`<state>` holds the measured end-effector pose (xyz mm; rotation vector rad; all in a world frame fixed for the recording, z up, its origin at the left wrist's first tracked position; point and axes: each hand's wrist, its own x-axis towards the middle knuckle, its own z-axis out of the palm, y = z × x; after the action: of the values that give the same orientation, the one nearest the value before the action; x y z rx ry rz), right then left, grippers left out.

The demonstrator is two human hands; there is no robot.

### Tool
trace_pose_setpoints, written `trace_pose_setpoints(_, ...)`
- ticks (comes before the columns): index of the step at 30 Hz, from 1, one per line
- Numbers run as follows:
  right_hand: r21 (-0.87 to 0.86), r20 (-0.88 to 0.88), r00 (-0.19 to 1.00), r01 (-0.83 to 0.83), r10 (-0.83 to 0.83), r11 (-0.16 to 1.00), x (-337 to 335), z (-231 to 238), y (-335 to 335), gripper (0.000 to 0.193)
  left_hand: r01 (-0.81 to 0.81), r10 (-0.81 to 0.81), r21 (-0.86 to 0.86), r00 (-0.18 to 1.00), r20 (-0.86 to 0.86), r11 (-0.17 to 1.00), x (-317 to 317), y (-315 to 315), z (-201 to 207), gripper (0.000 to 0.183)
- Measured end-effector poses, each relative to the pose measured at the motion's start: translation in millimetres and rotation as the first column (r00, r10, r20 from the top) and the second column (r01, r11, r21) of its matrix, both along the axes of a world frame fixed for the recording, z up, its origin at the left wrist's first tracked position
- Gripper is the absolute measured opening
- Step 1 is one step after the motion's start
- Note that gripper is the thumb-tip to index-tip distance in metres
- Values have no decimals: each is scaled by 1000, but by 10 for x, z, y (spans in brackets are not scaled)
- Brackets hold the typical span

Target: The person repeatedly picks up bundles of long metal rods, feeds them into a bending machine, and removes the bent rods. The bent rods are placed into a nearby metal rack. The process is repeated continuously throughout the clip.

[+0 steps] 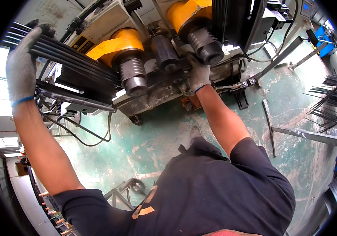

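Note:
At the upper left my left hand (pixel 22 72), in a pale glove with dark fingers, is wrapped around a bundle of long dark metal rods (pixel 78 57). They slant down to the right toward the yellow-topped left roller (pixel 133 74) of a machine. My right hand (pixel 200 74), gloved too, is at the machine's middle, below the right roller (pixel 206 45) and beside a dark hexagonal post (pixel 164 53). Its fingers look closed, but dark metal parts blend with them and what they grip cannot be made out.
Black hoses (pixel 93 137) hang below the machine's left side. On the green, worn floor (pixel 156 129) at right lie a metal bar frame (pixel 306 135) and a pile of thin dark rods (pixel 330 102). A wheeled metal frame (pixel 123 192) stands at lower left, beside my body.

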<state>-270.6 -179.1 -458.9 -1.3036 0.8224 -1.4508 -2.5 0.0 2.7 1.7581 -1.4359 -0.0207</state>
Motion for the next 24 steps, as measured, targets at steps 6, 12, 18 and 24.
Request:
trace_pose_setpoints(6,355,158,986,-101,47,929,-31,544,252,25,-76,76,-24,997,27,997,3,48,-6,35)
trace_pose_setpoints(12,431,399,917,-169,-19,886,-493,858,716,32,-156,185,-105,698,691,982,-157,797,52,37)
trace_pose_setpoints(18,345,106,981,117,-162,931,-2203,710,1771,24,-63,74,-69,983,171,996,-1226,1813,-790,41)
trace_pose_setpoints(24,338,-310,794,606,-523,720,-4923,850,2296,42,13,-139,-215,799,-585,977,-2373,1930,-1566,37)
